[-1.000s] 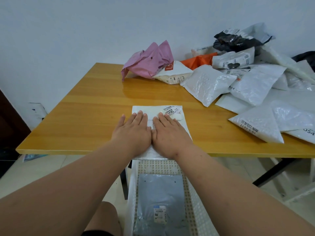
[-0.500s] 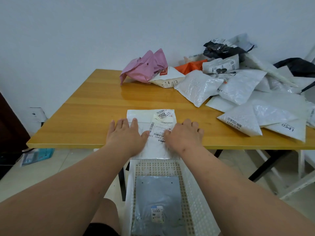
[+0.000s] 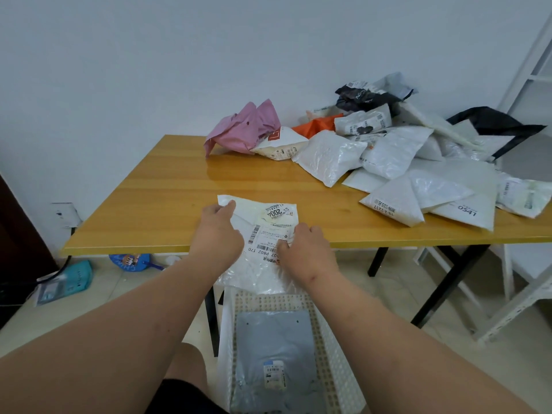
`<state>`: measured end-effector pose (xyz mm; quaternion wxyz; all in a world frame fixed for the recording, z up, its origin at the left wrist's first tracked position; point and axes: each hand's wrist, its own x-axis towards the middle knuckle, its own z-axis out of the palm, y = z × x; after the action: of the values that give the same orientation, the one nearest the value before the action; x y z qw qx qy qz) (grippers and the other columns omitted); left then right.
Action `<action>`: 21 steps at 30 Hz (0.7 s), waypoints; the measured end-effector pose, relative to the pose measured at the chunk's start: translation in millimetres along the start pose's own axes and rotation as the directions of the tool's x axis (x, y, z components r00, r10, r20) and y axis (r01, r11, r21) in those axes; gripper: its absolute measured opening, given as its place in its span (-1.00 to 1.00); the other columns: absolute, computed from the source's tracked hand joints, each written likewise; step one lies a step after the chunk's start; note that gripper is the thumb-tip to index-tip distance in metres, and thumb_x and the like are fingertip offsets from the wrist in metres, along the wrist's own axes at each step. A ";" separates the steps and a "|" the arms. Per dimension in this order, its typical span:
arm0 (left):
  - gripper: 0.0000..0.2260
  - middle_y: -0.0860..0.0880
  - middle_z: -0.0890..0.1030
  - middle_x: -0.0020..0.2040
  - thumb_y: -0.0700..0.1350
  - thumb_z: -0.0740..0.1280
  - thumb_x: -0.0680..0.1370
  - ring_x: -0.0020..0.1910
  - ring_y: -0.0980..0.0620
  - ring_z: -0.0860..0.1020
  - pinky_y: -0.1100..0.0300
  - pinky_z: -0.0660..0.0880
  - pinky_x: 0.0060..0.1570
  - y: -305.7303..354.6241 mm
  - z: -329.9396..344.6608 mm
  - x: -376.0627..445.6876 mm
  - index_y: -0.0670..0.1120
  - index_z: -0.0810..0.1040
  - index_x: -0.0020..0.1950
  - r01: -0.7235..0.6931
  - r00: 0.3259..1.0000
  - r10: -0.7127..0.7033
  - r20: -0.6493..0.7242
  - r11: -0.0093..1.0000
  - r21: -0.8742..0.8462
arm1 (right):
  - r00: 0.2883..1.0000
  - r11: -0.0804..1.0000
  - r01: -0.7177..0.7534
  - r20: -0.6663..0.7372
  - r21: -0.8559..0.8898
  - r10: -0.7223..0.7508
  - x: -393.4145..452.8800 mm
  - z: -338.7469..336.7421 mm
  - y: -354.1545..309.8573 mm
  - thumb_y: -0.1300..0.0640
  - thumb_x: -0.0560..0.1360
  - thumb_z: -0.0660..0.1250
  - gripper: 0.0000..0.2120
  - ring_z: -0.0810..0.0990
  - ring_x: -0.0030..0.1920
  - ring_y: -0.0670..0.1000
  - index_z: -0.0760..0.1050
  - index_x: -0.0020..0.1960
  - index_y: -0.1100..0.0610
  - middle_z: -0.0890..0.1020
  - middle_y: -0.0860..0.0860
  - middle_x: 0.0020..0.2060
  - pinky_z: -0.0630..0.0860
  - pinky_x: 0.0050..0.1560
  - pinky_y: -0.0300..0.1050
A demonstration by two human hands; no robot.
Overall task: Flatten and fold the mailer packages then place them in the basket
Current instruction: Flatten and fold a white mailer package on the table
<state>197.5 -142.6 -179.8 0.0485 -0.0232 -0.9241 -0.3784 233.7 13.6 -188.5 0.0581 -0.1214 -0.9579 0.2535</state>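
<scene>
A white mailer (image 3: 263,234) with printed shipping labels lies at the near edge of the wooden table (image 3: 167,204), its lower part hanging over the edge. My left hand (image 3: 219,231) pinches the mailer's far left corner. My right hand (image 3: 304,249) grips its right side near the label, fingers curled. Below the table edge stands a white perforated basket (image 3: 334,363) with a flat grey mailer (image 3: 274,351) lying inside.
A heap of mailers (image 3: 394,162) in white, pink, orange and black covers the table's back right. A white metal frame (image 3: 513,300) stands at the right. A blue bag (image 3: 65,282) and a round fan lie on the floor at the left.
Both hands have gone from pressing flat on the mailer to taking hold of it: the left hand moved up to the far left corner, the right to the right side. The mailer has slid nearer.
</scene>
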 end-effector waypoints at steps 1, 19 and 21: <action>-0.45 0.03 0.20 0.50 -0.25 0.18 0.58 0.10 0.07 0.37 0.23 0.31 -0.02 -0.1 0.0 -3.8 0.02 0.23 0.56 0.014 0.999 -0.016 -0.028 0.998 -0.065 | 1.000 0.999 -0.018 0.010 0.037 0.018 -4.6 0.6 2.7 -0.06 0.60 0.15 -0.65 0.48 0.11 0.17 0.34 0.28 0.11 0.39 0.08 0.15 0.42 0.01 0.00; -0.78 -0.06 0.47 -0.26 -0.15 0.41 0.48 -0.33 0.00 0.42 0.15 0.31 -0.37 -61.3 46.5 -73.0 -0.13 0.36 -0.08 0.178 0.983 -0.175 0.050 0.983 -0.056 | 0.934 0.950 -0.201 0.339 0.238 0.113 -65.2 17.5 59.0 0.31 0.56 0.09 -0.87 0.35 -0.29 -0.09 0.33 0.03 0.13 0.40 -0.04 -0.23 0.25 -0.38 -0.23; -0.80 -0.06 0.46 -0.24 -0.18 0.39 0.47 -0.32 0.01 0.41 0.15 0.32 -0.36 -70.3 55.6 -72.9 -0.11 0.35 -0.10 0.182 0.976 -0.176 0.129 0.982 -0.041 | 0.918 0.973 -0.185 0.379 0.135 0.121 -63.8 27.8 67.3 0.31 0.57 0.08 -0.85 0.34 -0.32 -0.10 0.37 -0.10 0.13 0.40 -0.05 -0.28 0.24 -0.40 -0.26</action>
<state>260.4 -154.2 -276.1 -0.0442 0.0352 -0.9134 -0.4030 304.0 40.4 -249.4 -0.1324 -0.1412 -0.9145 0.3554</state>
